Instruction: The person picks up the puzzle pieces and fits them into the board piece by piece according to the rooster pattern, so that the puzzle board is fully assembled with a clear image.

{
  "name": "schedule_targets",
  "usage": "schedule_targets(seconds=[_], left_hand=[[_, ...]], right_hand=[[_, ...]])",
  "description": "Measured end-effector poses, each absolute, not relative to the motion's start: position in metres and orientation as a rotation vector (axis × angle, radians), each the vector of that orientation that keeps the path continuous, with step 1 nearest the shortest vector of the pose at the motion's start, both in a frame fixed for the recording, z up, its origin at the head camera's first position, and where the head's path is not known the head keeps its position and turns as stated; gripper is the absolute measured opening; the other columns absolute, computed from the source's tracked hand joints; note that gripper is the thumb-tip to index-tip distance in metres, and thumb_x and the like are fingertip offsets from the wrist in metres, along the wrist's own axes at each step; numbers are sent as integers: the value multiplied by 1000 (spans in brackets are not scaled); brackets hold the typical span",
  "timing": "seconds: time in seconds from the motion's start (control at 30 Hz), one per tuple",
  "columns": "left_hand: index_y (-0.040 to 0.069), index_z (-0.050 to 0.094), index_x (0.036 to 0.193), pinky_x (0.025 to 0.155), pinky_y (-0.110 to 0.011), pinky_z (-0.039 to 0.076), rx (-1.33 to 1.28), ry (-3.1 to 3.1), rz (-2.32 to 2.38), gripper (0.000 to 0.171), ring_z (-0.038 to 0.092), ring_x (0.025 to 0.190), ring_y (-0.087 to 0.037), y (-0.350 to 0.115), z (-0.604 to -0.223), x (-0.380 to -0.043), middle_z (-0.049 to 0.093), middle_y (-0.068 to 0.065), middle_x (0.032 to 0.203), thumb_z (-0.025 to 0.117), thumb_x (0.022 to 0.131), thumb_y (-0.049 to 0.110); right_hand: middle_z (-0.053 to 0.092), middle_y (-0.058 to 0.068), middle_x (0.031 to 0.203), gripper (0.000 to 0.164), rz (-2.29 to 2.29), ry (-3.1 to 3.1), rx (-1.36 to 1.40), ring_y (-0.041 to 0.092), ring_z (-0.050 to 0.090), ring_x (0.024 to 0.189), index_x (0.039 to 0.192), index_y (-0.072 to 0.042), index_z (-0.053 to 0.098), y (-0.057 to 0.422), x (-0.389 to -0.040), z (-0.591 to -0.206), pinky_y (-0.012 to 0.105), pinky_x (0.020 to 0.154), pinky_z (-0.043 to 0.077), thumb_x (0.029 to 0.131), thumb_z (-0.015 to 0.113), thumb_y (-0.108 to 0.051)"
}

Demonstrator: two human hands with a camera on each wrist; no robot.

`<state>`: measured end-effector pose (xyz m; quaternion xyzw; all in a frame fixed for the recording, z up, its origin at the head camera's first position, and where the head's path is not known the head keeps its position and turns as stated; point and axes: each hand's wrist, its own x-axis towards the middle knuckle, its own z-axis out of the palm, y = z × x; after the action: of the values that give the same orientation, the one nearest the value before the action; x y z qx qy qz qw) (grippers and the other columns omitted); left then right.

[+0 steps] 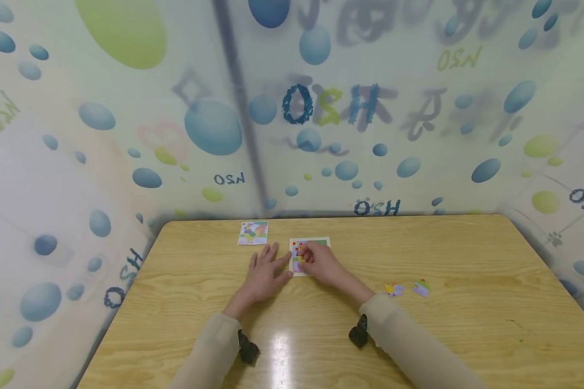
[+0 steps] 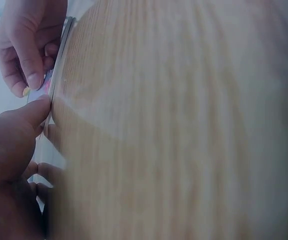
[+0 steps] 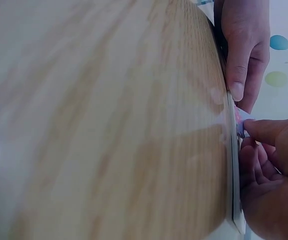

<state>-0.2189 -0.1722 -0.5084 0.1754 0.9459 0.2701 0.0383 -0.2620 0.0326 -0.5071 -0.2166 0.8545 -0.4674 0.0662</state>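
A small puzzle board (image 1: 290,270) with a pale frame lies on the table, partly hidden under my right hand (image 1: 321,263). Thumb and curled fingers of that hand pinch a puzzle piece, and its pinkish-purple part (image 3: 241,121) shows tilted up over the board in the right wrist view. My left hand (image 1: 264,276) is at the board's left side, fingers spread and fairly straight. Its index fingertip and thumb touch the frame's edge.
A square picture card (image 1: 253,233) lies at the back left of the wooden table (image 1: 448,243). Two groups of colourful puzzle pieces, one yellow and purple (image 1: 393,289), the other green and purple (image 1: 421,288), lie right of my right forearm. A patterned wall stands behind.
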Motion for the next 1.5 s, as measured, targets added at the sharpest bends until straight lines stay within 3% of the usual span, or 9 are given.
schedule_targets(seconds=[0.97, 1.5], left_hand=[[9, 49, 153, 118, -69, 4, 532, 2915, 784, 54, 10, 154, -46, -171, -507, -219, 21, -27, 165, 57, 106, 34], [10, 49, 153, 118, -68, 3, 519, 2907, 790, 54, 9, 154, -45, -172, -509, -219, 21, -26, 165, 57, 106, 34]], right_hand=[[59, 2, 90, 16, -1258, 2698, -557, 16, 52, 83, 103, -3, 73, 28, -257, -505, 32, 77, 47, 88, 77, -5], [63, 0, 86, 18, -1211, 2709, -588, 14, 54, 79, 105, -4, 79, 27, -256, -504, 29, 73, 48, 87, 78, -5]])
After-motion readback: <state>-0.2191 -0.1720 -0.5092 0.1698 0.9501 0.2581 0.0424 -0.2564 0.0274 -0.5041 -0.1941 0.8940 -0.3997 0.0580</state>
